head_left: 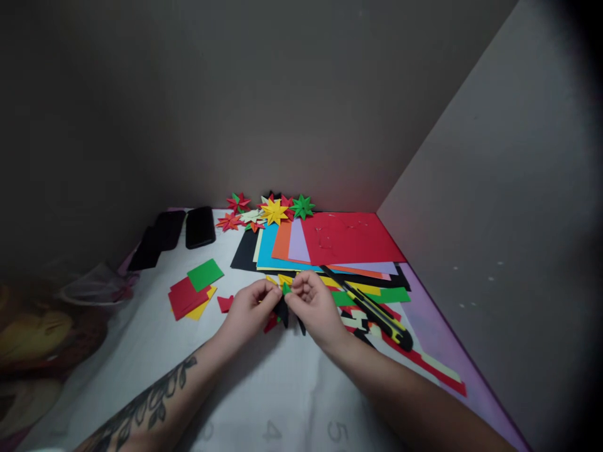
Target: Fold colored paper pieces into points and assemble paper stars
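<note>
Both of my hands meet over the middle of the table, fingertips pinched close together. Between them a small green folded paper piece (286, 289) shows, held by my right hand (316, 307). My left hand (250, 307) pinches at its left, beside a black folded paper piece (282, 312) that hangs below the fingertips; exactly what its fingers grip is partly hidden. Yellow folded paper (285, 279) peeks out just behind the fingers. Red folded paper (225, 304) lies left of my left hand, and more red and green bits lie under the hands.
Finished paper stars (274, 212) cluster at the back by the wall. Coloured sheets (353, 238) are stacked before them. A yellow-black utility knife (377, 312) rests on paper strips (424, 361) at right. Paper squares (188, 295), a black phone (200, 227) and dark squares (164, 229) lie left.
</note>
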`<state>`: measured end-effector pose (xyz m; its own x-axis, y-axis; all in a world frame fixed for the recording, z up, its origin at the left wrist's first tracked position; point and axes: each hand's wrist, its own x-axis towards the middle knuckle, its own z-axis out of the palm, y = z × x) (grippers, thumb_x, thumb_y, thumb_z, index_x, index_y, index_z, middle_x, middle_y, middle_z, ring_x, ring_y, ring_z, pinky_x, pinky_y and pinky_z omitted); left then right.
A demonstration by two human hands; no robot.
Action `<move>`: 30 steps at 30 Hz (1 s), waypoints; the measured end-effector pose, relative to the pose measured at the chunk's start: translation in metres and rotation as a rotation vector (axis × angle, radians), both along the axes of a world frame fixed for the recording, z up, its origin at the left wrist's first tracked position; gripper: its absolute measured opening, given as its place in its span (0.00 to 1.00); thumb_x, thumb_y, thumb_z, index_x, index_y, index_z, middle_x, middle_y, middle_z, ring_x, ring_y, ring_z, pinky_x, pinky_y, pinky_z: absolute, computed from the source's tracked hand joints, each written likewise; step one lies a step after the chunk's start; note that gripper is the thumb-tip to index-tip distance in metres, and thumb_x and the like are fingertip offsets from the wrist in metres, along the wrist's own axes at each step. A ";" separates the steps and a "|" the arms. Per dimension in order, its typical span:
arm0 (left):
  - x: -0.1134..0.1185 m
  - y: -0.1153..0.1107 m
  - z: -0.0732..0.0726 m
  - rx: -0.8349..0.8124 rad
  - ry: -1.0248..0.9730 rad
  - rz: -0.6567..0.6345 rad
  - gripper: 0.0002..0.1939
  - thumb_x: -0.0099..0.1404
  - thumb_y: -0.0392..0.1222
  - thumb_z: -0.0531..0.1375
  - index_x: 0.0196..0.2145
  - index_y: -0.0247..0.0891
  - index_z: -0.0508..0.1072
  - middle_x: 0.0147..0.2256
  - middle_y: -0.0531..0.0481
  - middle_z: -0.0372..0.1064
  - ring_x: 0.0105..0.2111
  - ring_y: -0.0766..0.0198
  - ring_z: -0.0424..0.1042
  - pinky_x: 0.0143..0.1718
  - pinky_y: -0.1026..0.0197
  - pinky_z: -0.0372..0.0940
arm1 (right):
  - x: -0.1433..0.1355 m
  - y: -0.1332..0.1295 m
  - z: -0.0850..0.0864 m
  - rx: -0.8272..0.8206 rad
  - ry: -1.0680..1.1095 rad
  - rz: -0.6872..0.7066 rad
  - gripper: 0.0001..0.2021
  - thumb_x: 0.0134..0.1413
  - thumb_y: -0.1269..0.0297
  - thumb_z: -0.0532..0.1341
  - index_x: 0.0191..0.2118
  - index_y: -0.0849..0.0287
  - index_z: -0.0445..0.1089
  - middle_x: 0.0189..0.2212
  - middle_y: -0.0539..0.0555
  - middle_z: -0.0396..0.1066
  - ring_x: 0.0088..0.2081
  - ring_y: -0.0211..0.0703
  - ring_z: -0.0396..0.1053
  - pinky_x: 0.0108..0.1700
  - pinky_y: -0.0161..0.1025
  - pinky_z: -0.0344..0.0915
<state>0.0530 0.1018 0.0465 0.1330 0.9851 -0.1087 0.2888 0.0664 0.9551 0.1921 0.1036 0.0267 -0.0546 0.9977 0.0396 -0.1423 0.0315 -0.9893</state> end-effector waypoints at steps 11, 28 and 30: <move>-0.001 0.002 -0.001 0.004 -0.035 0.043 0.12 0.58 0.47 0.57 0.26 0.35 0.69 0.24 0.53 0.67 0.24 0.67 0.65 0.26 0.67 0.59 | 0.002 0.003 -0.001 -0.092 0.084 0.032 0.10 0.43 0.65 0.63 0.31 0.58 0.60 0.19 0.42 0.60 0.20 0.31 0.59 0.24 0.30 0.57; 0.005 -0.007 -0.009 0.013 -0.023 0.035 0.21 0.54 0.43 0.60 0.45 0.34 0.73 0.32 0.48 0.73 0.30 0.63 0.69 0.29 0.65 0.63 | -0.003 0.002 -0.006 -0.021 0.113 -0.081 0.10 0.43 0.70 0.62 0.30 0.57 0.58 0.26 0.46 0.62 0.27 0.33 0.62 0.29 0.31 0.60; 0.004 -0.006 -0.009 0.030 -0.030 0.025 0.18 0.55 0.43 0.59 0.43 0.35 0.73 0.34 0.48 0.73 0.31 0.63 0.70 0.30 0.65 0.64 | -0.003 0.003 -0.007 -0.022 0.127 -0.098 0.10 0.43 0.69 0.62 0.29 0.57 0.58 0.26 0.45 0.62 0.27 0.33 0.62 0.29 0.31 0.60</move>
